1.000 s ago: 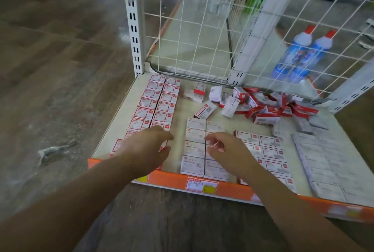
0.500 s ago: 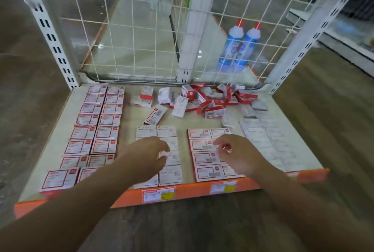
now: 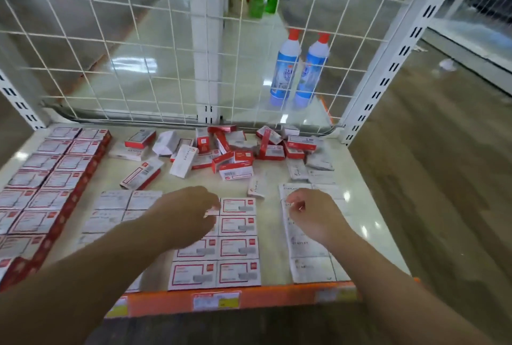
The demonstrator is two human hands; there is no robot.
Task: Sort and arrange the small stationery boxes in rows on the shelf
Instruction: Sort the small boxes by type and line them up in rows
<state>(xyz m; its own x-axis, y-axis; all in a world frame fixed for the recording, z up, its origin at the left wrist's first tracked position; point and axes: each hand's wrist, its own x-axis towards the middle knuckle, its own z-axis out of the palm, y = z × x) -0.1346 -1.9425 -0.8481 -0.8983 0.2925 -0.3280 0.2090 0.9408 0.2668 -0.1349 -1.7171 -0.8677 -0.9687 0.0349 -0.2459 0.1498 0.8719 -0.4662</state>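
Note:
Small stationery boxes lie in rows on the cream shelf. Two columns of red-and-white boxes fill the left side, and plain white boxes sit beside them. My left hand hovers with loosely curled fingers over the top left of the red-framed boxes in the middle. Over the white staple boxes on the right is my right hand, also loosely curled. Neither hand holds a box. A loose pile of mixed boxes lies at the back.
A white wire grid closes the back of the shelf, with slotted uprights at the corners. Two blue bottles stand behind the grid. An orange strip with price labels runs along the front edge.
The view has swung right and both hands have moved right: the left from the white boxes to the red-framed block, the right onto the white staple boxes.

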